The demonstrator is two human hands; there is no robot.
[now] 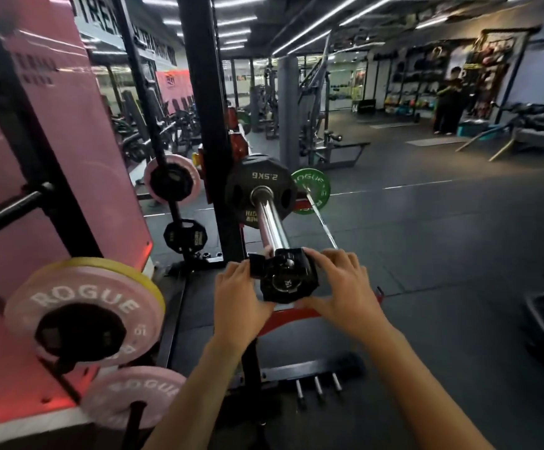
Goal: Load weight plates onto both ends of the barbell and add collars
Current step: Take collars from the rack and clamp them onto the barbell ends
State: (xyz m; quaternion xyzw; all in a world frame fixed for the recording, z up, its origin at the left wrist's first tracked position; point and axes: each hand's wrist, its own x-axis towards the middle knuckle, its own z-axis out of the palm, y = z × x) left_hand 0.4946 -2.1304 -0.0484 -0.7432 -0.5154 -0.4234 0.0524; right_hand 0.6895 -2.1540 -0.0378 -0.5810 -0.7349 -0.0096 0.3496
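Black plastic, the collar (288, 277) sits at the near tip of the chrome barbell sleeve (270, 220), held between both hands. The left hand (241, 295) grips its left side, fingers curled near the clamp lever, and the right hand (345, 287) wraps over the top and right side with the thumb under the collar. Farther up the sleeve, well apart from the collar, a black plate marked 2.5KG (261, 186) sits against the inner end of the sleeve. Just behind it, a green Rogue plate (316, 186) hangs on another bar (322, 222) that slants toward the floor. The black upright of the rack (209, 102) rises left of the black plate. On the storage pegs to the left are pink Rogue plates (85, 313), one backed by a yellow plate (147, 280), with a smaller pink plate (134, 397) below. Dark rubber floor (426, 254) spreads to the right, and two people (449, 99) stand far off, blurred
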